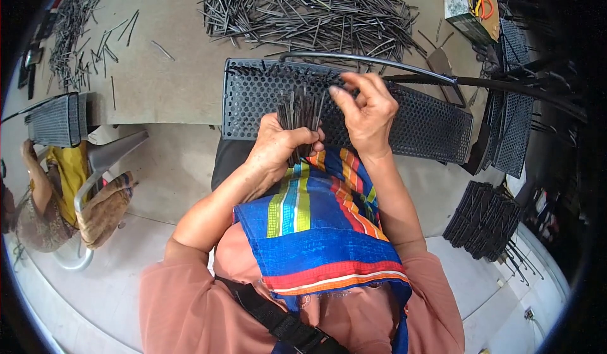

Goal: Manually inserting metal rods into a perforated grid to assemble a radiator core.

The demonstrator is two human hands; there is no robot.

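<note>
My left hand (288, 138) is closed around an upright bundle of thin dark sticks (300, 110), held above my lap in front of a dark perforated panel (253, 95). Over the panel's middle, my right hand (370, 107) is raised just right of the bundle. Its thumb and index fingertips are bent toward each other with a gap between them, and I see nothing held there. Short dark pieces line the panel's far edge. A curved metal bar (373, 57) runs along that edge toward the right.
A large heap of dark sticks (310, 16) covers the table (171, 95) beyond the panel. An open box (471, 12) holds orange-handled scissors (484, 7) at far right. More perforated panels (515, 120) stand at right, above stacked dark pieces (484, 221). Another person (44, 202) works at left.
</note>
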